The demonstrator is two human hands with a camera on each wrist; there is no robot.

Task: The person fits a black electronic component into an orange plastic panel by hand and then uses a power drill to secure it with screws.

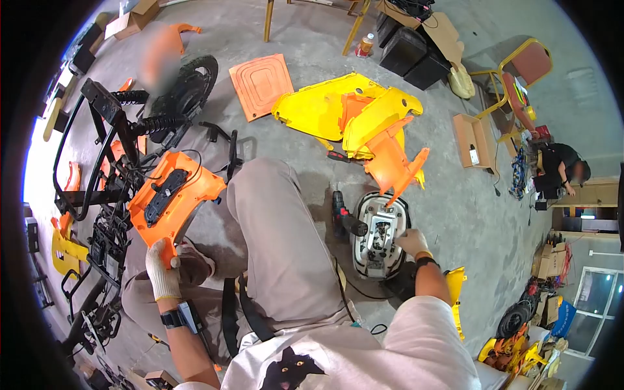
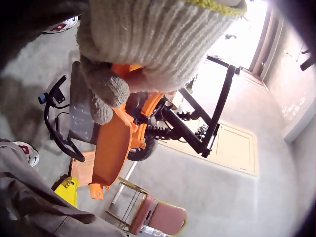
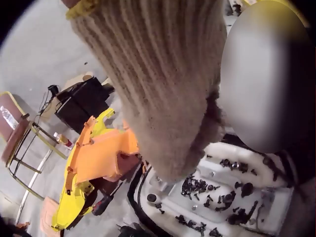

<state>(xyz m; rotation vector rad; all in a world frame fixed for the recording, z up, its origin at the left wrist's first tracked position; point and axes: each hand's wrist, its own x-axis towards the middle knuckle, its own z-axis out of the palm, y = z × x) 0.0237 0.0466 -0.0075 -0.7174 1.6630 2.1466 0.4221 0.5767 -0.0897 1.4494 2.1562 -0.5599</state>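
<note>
My gloved left hand [image 1: 163,270] grips the narrow end of an orange plastic body panel [image 1: 175,208], with the thumb curled over its edge in the left wrist view. A black fitting [image 1: 166,196] lies across the panel's middle. On my other side, the gloved right hand [image 1: 413,242] reaches down over a white, black-rimmed shell [image 3: 224,150]. Many small dark screws [image 3: 197,186] lie scattered in its hollows. The right fingertips are right at the screws, mostly hidden behind the glove; I cannot tell whether they pinch one. A black and red cordless drill [image 1: 344,216] lies beside the shell.
Yellow body panels [image 1: 318,107] and an orange piece [image 1: 393,159] lie ahead, reaching over the shell's far end. A flat orange cover [image 1: 261,86] lies near them. The black vehicle frame [image 1: 97,195] stands at left. Another person [image 1: 562,166] is at far right.
</note>
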